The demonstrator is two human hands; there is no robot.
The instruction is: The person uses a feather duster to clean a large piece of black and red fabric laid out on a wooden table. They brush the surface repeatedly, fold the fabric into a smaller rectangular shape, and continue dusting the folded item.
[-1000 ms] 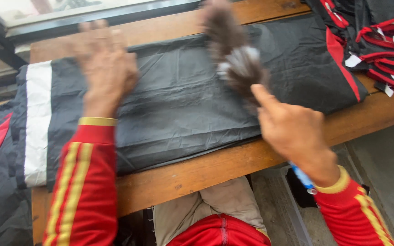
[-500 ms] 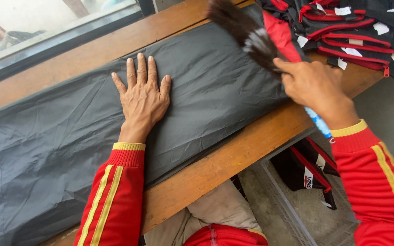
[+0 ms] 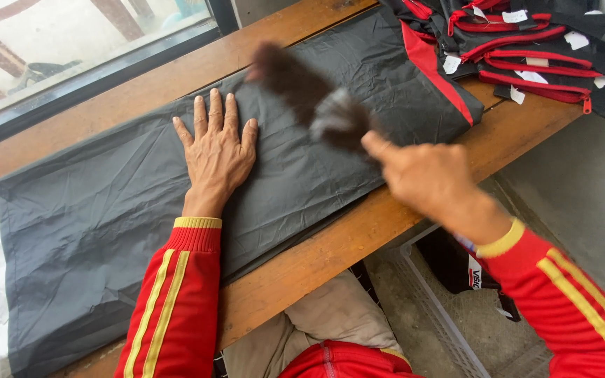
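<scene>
The brush (image 3: pixel 313 105) in the right hand (image 3: pixel 428 178) is smeared by motion blur: only a dark tuft with a paler base shows, and its handle is hidden inside the fist. The right grip is closed around that handle, forefinger extended toward the bristles, which hang over the grey fabric (image 3: pixel 127 210). The left hand (image 3: pixel 216 155) lies flat, fingers spread, palm pressed on the fabric, gripping nothing. The fabric stretches along the wooden worktop (image 3: pixel 316 255) and is cut off at the frame's left edge. Folded black-and-red garments (image 3: pixel 526 56) are stacked at the worktop's far right, partly out of view
</scene>
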